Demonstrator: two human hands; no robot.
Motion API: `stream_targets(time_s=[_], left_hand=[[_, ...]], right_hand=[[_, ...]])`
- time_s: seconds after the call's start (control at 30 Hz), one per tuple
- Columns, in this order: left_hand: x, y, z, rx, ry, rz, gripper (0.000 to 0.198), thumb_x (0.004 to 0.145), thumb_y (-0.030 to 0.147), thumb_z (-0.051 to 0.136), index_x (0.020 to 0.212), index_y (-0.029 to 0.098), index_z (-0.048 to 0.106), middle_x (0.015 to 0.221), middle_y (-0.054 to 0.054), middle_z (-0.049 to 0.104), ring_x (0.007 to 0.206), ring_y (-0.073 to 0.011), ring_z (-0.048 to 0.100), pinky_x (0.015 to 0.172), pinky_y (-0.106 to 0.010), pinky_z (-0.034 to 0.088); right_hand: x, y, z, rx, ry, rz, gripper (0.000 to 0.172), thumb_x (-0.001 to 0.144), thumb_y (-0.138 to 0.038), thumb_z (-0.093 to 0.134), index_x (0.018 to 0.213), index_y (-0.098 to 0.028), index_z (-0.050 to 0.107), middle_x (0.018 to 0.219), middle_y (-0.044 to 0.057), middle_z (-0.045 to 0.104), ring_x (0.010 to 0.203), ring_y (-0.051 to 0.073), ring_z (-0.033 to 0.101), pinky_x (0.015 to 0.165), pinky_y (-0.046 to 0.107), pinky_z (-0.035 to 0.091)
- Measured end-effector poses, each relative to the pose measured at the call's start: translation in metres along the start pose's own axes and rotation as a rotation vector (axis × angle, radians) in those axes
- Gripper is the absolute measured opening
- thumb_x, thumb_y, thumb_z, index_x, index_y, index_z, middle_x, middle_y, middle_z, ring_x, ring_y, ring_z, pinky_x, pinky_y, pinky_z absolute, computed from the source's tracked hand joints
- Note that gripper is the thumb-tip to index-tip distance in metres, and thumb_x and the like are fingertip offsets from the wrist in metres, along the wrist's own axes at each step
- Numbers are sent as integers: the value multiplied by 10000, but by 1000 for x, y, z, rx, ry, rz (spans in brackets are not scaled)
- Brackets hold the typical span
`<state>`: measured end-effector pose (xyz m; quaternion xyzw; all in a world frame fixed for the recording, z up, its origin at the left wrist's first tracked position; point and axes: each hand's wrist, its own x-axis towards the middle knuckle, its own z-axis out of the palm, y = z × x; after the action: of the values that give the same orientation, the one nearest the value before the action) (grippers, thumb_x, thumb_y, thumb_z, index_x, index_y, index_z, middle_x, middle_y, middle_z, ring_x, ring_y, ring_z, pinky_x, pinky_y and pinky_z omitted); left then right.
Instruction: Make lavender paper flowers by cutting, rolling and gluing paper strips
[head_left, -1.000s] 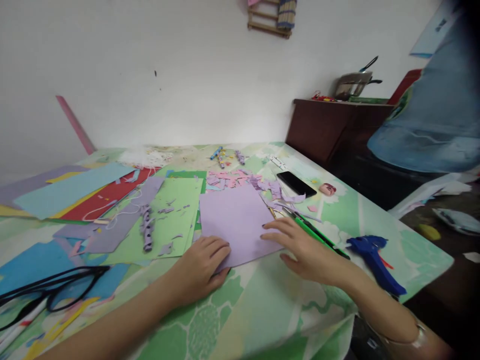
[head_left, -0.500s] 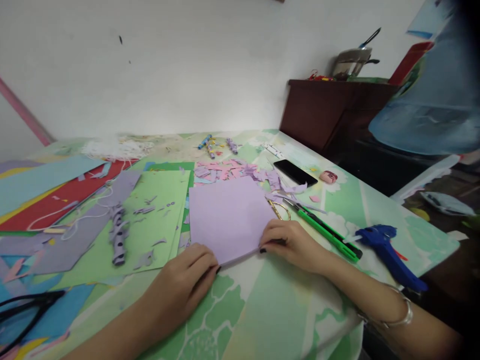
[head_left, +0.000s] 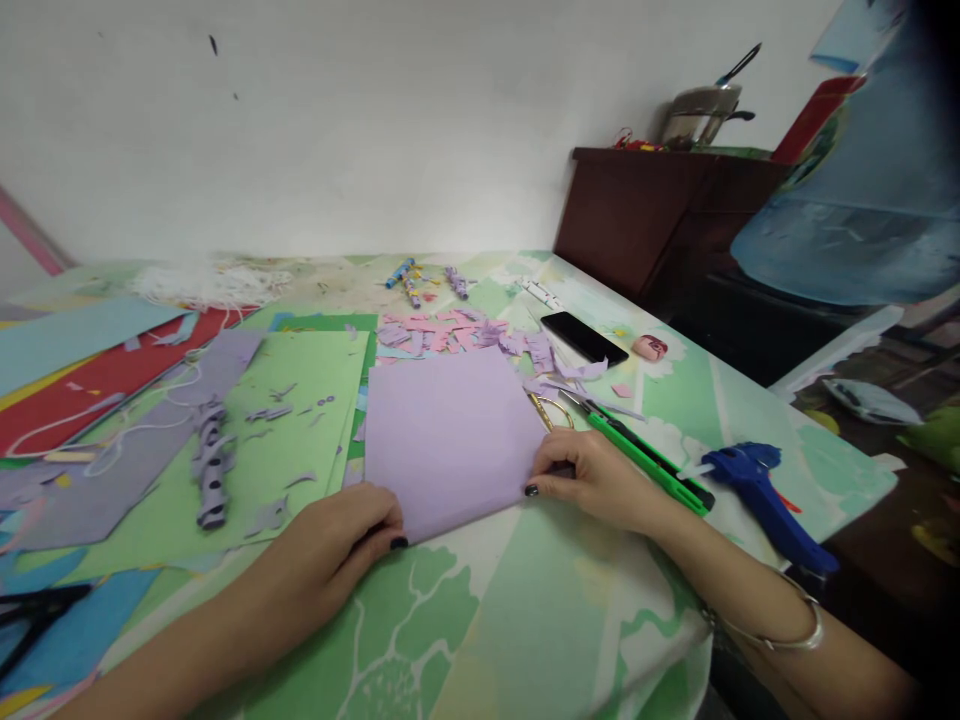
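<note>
A sheet of light purple paper (head_left: 450, 435) lies in front of me, its near edge slightly raised between my hands. My left hand (head_left: 352, 530) pinches its near left corner, thumb below and fingers on top. At the near right corner my right hand (head_left: 581, 475) grips the paper the same way. Just beyond the right hand, gold-handled scissors (head_left: 551, 410) lie partly under the sheet. A green utility knife (head_left: 645, 460) rests beside the right wrist. To the left, a rolled purple paper tube with holes (head_left: 212, 470) lies on light green paper (head_left: 315, 380).
A blue glue gun (head_left: 765, 505) lies by the right table edge. Beyond the sheet are pink and purple paper scraps (head_left: 450, 330), a black phone (head_left: 583, 338) and small decorated rolls (head_left: 456, 283). Coloured sheets, red paper (head_left: 45, 415) among them, and white string (head_left: 202, 285) spread leftward.
My left hand has shifted left along the paper's near edge, so the hands are farther apart. The whole view has swung slightly.
</note>
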<state>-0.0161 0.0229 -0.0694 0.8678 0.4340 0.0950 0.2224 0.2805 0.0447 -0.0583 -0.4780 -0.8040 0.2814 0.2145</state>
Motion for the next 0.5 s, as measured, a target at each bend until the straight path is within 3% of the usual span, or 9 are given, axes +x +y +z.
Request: stream_targets(time_s=[0.27,0.5], left_hand=[[-2,-3,-15,-243,-79,-124,194,879,296,445,800,196,591,783,-5,606,724,-150,546,646,-244,405],[3,-27,-15,-695,24,-299,226,841,373,544,791,174,638,694,-7,595,633,-110,522,573,-206,397]], right_hand=[[0,2,1,-84,-1,67,113,788,-237,665,703,-164,653,704,13,623,687,134,545,632,247,379],[1,5,2,-90,-29,63,118,806,-251,634,720,-170,641,725,20,604,706,145,535,648,258,384]])
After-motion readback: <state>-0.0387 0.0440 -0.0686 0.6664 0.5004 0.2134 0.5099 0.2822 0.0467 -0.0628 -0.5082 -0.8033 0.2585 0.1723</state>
